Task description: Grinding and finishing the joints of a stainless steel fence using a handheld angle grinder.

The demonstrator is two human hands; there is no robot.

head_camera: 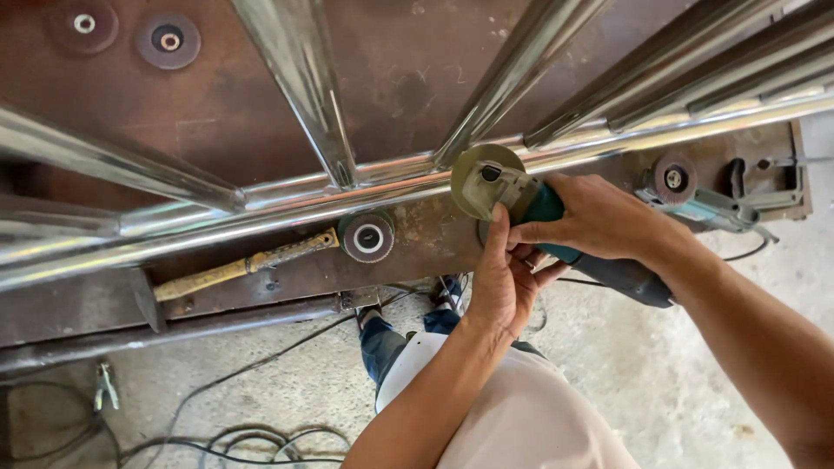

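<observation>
— Both hands are on the angle grinder (pixel 556 227) now: our right hand (pixel 608 221) is wrapped tight round its teal body, and our left hand (pixel 502 282) comes up from below, fingers curled and the thumb pressed against the head just behind the disc (pixel 485 178)

— Where does the grinder sit?

— Held in the air over the front edge of the rusty steel table (pixel 417 78), with the disc up against the polished steel tubes (pixel 261 204) of the frame, near the joint where a slanted tube meets the long rail. Whether the disc is actually touching the tube we cannot tell

— So which step are we in?

— We judge it as setting up or adjusting the grinder at the joint: the left thumb at the head looks like steadying, or pressing something there, more than guiding a cut

— And next?

— We would want a firm two-handed hold and the left fingers well clear of the disc. The dark cord (pixel 252 369) trails over the floor near our feet, so we mind our footing. A second grinder (pixel 704 200) and a yellow-handled hammer (pixel 243 265) lie near on the table, and a spare flap disc (pixel 368 236) rests beside the hammer
</observation>
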